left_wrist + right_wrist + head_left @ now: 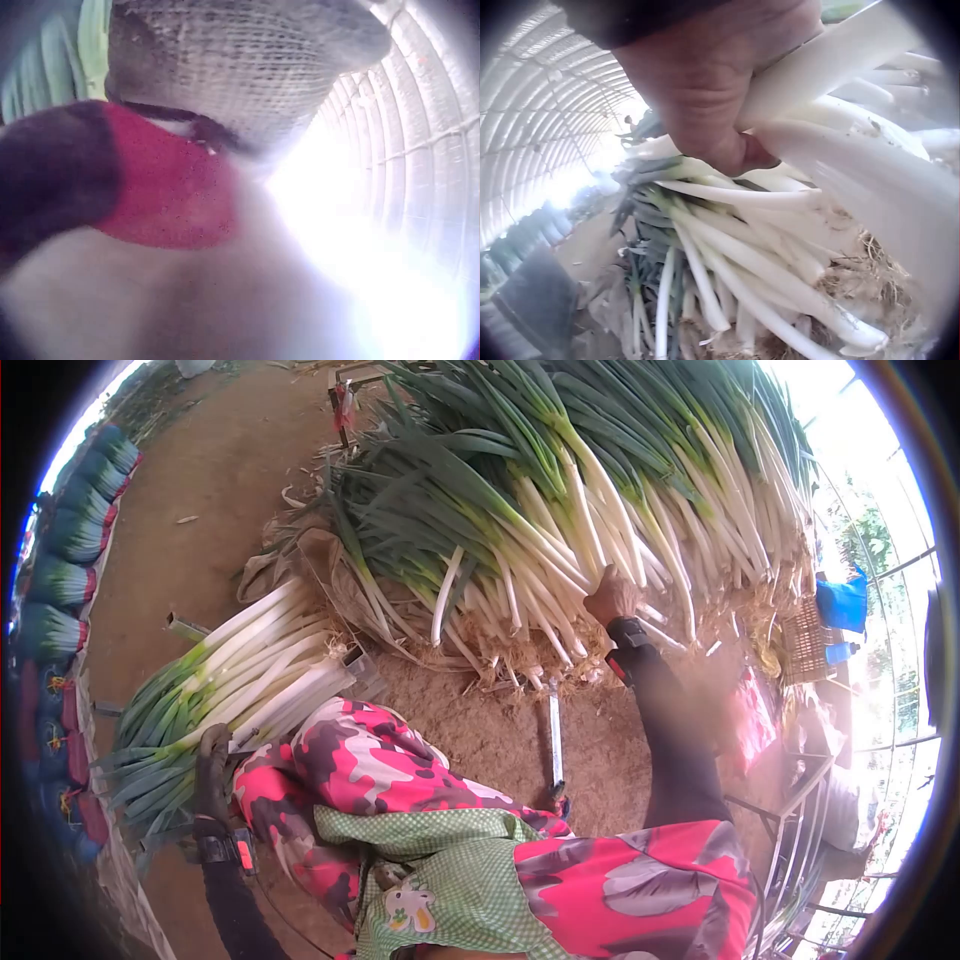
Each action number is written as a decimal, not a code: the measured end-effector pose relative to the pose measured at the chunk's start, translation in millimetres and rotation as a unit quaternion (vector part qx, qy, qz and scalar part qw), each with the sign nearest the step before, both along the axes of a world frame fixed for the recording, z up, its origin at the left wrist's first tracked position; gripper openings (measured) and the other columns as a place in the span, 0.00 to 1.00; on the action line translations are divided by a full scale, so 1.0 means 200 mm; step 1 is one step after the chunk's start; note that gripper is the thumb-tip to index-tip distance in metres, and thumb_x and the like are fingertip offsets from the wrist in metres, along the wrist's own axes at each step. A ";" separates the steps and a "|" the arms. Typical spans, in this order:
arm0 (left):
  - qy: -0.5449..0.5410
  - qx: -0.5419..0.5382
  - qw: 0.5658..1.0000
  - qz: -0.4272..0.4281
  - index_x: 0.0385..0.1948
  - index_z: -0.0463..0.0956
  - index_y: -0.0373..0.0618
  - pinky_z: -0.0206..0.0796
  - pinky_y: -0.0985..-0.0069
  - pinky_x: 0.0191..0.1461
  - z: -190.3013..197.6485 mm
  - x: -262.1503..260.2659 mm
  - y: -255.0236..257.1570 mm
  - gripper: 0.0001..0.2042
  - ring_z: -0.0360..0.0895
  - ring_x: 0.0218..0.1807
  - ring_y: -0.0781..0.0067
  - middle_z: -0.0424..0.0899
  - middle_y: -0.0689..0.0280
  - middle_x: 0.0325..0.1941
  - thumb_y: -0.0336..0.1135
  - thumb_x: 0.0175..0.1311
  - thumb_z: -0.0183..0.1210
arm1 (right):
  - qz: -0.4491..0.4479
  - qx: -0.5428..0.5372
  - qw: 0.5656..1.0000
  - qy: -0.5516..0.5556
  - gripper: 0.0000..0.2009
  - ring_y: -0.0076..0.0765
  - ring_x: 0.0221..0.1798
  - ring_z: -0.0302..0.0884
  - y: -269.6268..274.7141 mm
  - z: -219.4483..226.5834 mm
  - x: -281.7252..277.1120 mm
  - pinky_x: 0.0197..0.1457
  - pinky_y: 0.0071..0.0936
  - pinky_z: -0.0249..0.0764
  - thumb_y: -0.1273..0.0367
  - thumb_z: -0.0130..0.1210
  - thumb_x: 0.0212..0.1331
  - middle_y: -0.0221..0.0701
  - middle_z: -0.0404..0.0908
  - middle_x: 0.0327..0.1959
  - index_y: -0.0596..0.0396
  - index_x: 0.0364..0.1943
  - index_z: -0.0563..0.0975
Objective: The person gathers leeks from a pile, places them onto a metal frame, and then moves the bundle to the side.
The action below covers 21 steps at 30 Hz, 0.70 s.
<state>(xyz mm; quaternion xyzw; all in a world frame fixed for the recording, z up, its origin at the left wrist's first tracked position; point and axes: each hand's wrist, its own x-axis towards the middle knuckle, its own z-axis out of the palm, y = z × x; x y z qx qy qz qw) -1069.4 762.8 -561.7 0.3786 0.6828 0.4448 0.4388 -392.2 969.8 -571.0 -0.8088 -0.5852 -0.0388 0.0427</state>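
Grey-gloved left hand point(212, 765): against the leafy side of the bundle; finger curl can't be told; if the hold is light, outer leeks could roll away
White-stalked bundle point(270, 650): at metal frame point(362, 668); support looks narrow, so an uneven load could slide off
Rooted leek pile point(480, 530): right of bundle, roots toward the person; tangled roots and leaves could drag neighbours along
Right hand point(612, 598): thumb and fingers closed round white stalk point(817, 71); hard sideways pull could snap or bruise it

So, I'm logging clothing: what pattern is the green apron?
The apron has green-and-white checks, clearest in the head view.
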 end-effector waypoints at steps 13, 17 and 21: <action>-0.215 0.093 0.918 -0.321 0.59 0.67 0.41 0.67 0.70 0.58 0.54 1.37 0.09 0.21 0.77 0.51 0.69 0.80 0.58 0.50 0.40 0.66 0.50 | 0.063 -0.208 0.672 0.708 0.21 0.31 0.35 0.79 -0.69 0.34 -0.32 0.42 0.26 0.77 0.67 0.59 0.50 0.36 0.81 0.36 0.64 0.48 0.76; -0.350 -0.051 0.858 -0.374 0.62 0.62 0.42 0.70 0.64 0.57 0.34 1.76 0.13 0.28 0.78 0.51 0.64 0.77 0.57 0.53 0.52 0.69 0.51 | 0.109 -0.158 0.623 0.759 0.24 0.31 0.36 0.80 -1.03 0.53 -0.34 0.39 0.25 0.78 0.67 0.59 0.50 0.37 0.81 0.36 0.66 0.52 0.72; -0.650 -0.058 0.688 -0.319 0.62 0.61 0.43 0.70 0.59 0.57 0.20 2.00 0.28 0.29 0.78 0.50 0.56 0.76 0.55 0.54 0.53 0.67 0.53 | 0.129 -0.206 0.635 0.733 0.34 0.30 0.37 0.80 -1.32 0.79 -0.42 0.40 0.28 0.79 0.73 0.62 0.47 0.35 0.79 0.38 0.60 0.63 0.62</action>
